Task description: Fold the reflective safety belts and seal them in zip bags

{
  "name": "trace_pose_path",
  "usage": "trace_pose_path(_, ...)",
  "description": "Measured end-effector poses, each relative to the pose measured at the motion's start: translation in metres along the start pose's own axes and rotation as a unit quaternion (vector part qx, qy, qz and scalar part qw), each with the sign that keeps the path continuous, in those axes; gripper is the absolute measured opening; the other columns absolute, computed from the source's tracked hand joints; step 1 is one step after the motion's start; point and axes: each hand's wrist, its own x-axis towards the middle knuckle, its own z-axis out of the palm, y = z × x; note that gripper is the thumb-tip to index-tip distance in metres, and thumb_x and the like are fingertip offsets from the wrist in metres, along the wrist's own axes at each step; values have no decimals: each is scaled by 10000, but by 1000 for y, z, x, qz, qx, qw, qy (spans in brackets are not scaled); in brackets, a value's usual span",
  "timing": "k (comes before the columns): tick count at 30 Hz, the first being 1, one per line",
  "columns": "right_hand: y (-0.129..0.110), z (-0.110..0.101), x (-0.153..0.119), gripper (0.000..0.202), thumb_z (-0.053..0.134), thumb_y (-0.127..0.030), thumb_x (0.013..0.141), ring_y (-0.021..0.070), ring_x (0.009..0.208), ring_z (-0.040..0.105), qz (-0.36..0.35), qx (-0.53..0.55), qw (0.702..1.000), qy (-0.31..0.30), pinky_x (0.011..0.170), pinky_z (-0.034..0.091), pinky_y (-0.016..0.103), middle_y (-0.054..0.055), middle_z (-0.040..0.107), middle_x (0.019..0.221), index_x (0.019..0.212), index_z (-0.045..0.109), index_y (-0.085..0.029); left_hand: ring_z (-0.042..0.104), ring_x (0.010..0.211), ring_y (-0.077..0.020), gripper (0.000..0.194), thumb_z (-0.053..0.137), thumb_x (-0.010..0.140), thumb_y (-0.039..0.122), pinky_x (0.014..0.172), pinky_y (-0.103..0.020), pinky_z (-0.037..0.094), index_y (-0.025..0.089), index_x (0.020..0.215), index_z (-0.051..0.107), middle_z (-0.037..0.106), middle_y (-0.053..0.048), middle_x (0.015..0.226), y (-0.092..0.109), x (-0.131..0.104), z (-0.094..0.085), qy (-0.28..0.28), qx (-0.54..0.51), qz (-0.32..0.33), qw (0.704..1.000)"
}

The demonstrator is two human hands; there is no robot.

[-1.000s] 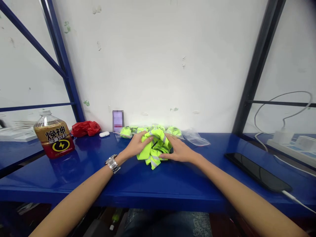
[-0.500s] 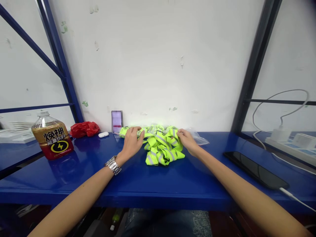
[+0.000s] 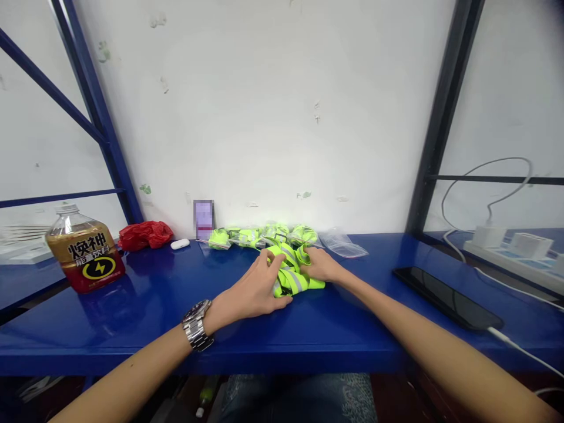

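A loose heap of neon-yellow reflective straps (image 3: 291, 273) with grey stripes lies on the blue table in front of me. My left hand (image 3: 258, 285) cups the heap's left side, fingers bent over the top and thumb low at the front. At its right side, my right hand (image 3: 324, 264) has its fingers curled into the straps; the fingertips are partly hidden. Just behind lie several clear bags packed with similar yellow straps (image 3: 247, 236). A flat clear zip bag (image 3: 343, 242) rests to their right.
On the left stand a large drink bottle (image 3: 86, 249), a red plastic bag (image 3: 145, 235) and a white earbud case (image 3: 180, 244). A phone (image 3: 204, 218) leans on the wall. To the right lie a black phone (image 3: 447, 296) on a cable and a power strip (image 3: 511, 255).
Both hands have come nearer to me, off the bagged straps and clear zip bag, onto the loose heap. My left hand has also moved right. The view has shifted slightly.
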Motion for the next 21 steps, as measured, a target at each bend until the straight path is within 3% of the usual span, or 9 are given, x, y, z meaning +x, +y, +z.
trace_pose_path(3, -5, -6, 1, 138, 488, -152, 701, 188, 707, 606, -38, 86, 993, 64, 647, 442, 276, 44, 660, 785, 815, 561, -179, 485, 1129, -328, 921, 699, 694, 506, 878, -447, 476, 212, 1431, 230, 253, -187, 1412, -6, -9, -5, 16, -4, -51, 999)
trace_pose_path(7, -21, -17, 11, 83, 426, -178, 745, 136, 561, 567, -105, 267, 947, 142, 582, 472, 257, -23, 572, 603, 744, 507, -197, 423, 1152, -378, 920, 703, 670, 531, 935, -523, 409, 166, 1399, 278, 461, -167, 1248, -14, -14, -4, 41, 47, -102, 993)
trace_pose_path(10, -30, -27, 34, 46, 443, -193, 741, 120, 511, 543, -124, 333, 911, 211, 527, 473, 248, -38, 536, 575, 729, 485, -206, 454, 1039, -355, 925, 698, 659, 567, 861, -505, 424, 117, 1363, 303, 505, -173, 1189, -24, -13, -1, 125, 91, -141, 978)
trace_pose_path(12, -30, -37, 57, 16, 455, -207, 739, 112, 455, 501, -92, 358, 887, 276, 456, 446, 242, -45, 501, 559, 730, 466, -215, 468, 972, -318, 693, 665, 729, 468, 810, -458, 430, 105, 1262, 412, 546, -157, 1109, -33, -12, -2, 182, 124, -134, 966)
trace_pose_path(15, -19, -60, 94, 94, 447, -243, 768, 115, 500, 499, -26, 377, 840, 390, 463, 464, 246, -25, 516, 635, 852, 480, -215, 479, 866, -265, 137, 537, 806, 192, 761, -404, 402, 147, 932, 565, 582, -100, 873, -49, -14, -7, 183, 220, -24, 958)
trace_pose_path(18, 0, -82, 118, 278, 364, -259, 833, 142, 702, 584, 22, 342, 823, 454, 606, 523, 283, 54, 598, 896, 1088, 451, -191, 493, 825, -246, 121, 498, 777, 91, 755, -403, 372, 164, 823, 582, 599, -85, 829, -58, -19, -15, 73, 308, 158, 935)
trace_pose_path(19, 8, -86, 121, 328, 343, -263, 850, 157, 803, 602, 55, 308, 841, 441, 662, 526, 294, 77, 603, 993, 1160, 421, -188, 504, 828, -242, 130, 510, 765, 88, 775, -409, 367, 164, 834, 589, 612, -82, 842, -58, -21, -18, 36, 315, 203, 927)
trace_pose_path(21, 23, -91, 119, 420, 437, -309, 831, 201, 964, 591, 171, 203, 909, 322, 753, 513, 322, 101, 594, 1110, 1234, 396, -195, 536, 886, -245, 144, 533, 754, 98, 856, -434, 344, 168, 859, 602, 638, -70, 855, -54, -25, -24, 3, 293, 236, 927)
